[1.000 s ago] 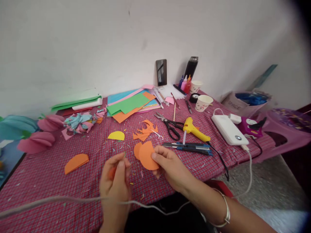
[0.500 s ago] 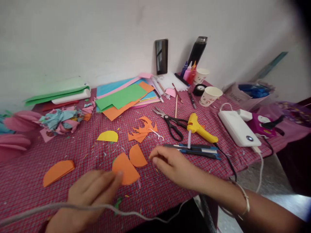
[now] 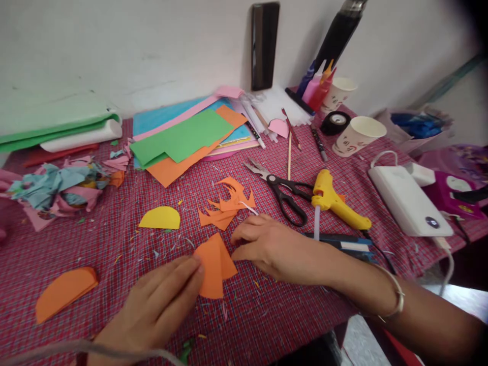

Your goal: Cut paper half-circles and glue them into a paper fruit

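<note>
My left hand (image 3: pixel 158 297) has its fingertips and thumb together at the left edge of an orange paper piece (image 3: pixel 211 272), which has one curved side. This piece overlaps a smaller orange piece (image 3: pixel 227 262) beneath it. My right hand (image 3: pixel 276 246) rests just right of the smaller piece, fingers bent, thumb and forefinger apart with nothing seen between them. Behind the hands lie orange scraps with cut, pointed edges (image 3: pixel 229 206) and a yellow half circle (image 3: pixel 160 218). Folded orange half circles (image 3: pixel 66 292) lie to the far left.
Black-handled scissors (image 3: pixel 287 193) and a yellow glue gun (image 3: pixel 339 203) lie beyond my right arm. A white power bank (image 3: pixel 409 201) sits at right, near paper cups (image 3: pixel 358 136). Coloured sheets (image 3: pixel 194 134) and a scrap heap (image 3: pixel 63 185) are at the back. A cable (image 3: pixel 95 348) crosses the front.
The larger orange piece has shifted right and turned, now overlapping the smaller one. My left hand has moved with it. The view has moved closer to the table.
</note>
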`<state>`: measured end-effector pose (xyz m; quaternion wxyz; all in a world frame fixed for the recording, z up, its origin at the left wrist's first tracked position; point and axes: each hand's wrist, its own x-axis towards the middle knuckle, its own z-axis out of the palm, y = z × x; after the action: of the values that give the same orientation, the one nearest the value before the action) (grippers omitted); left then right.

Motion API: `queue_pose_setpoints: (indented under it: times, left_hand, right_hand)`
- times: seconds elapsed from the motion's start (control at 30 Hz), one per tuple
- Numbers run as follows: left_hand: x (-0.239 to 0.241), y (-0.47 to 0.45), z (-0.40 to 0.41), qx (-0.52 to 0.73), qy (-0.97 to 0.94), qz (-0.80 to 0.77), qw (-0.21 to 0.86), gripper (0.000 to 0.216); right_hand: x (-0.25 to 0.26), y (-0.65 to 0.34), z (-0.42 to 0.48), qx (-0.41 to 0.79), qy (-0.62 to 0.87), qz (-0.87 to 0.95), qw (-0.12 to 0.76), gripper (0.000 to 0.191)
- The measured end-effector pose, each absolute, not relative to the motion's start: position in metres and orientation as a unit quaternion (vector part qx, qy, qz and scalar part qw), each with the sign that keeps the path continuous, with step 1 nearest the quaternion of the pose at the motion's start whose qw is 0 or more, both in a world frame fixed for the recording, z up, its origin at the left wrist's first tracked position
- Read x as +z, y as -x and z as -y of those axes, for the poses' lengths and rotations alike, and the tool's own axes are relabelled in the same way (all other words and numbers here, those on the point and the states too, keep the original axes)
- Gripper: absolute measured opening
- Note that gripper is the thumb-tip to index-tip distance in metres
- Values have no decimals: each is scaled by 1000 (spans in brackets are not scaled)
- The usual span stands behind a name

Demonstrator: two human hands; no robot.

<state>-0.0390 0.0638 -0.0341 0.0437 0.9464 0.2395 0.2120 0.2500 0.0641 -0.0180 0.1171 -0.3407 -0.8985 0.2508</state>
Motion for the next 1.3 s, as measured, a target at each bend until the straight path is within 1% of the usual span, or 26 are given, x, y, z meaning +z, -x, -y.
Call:
queue_pose_setpoints:
  times: [0.1,0.23,0.4,0.7,0.87,0.97,1.3]
  left_hand:
    - [-34,38,-60,163,-973,-162,-14,36]
    - [-34,34,-58,159,-972,-168,-32,36]
    - [-36,35,-59,154,-972,-178,-17,38]
    - [-37,28,-66,158,-974,-158,-31,37]
    - [-42,29,-66,159,-974,-163,-11,40]
    - [-45,31,-64,156,-972,-173,5,43]
    - [-46,30,-66,151,-974,-171,-10,44]
  right_hand:
    - [-21,-250,-65,257,345,895,121,22]
    - [-22,-249,-66,262,347,890,135,21]
    - [-23,-249,-66,268,352,887,137,19]
    - [-25,-249,-65,268,362,883,135,18]
    - [-24,-249,-66,267,350,887,138,19]
    - [-24,-249,-67,267,349,886,144,19]
    - [-21,-249,-66,275,362,882,129,25]
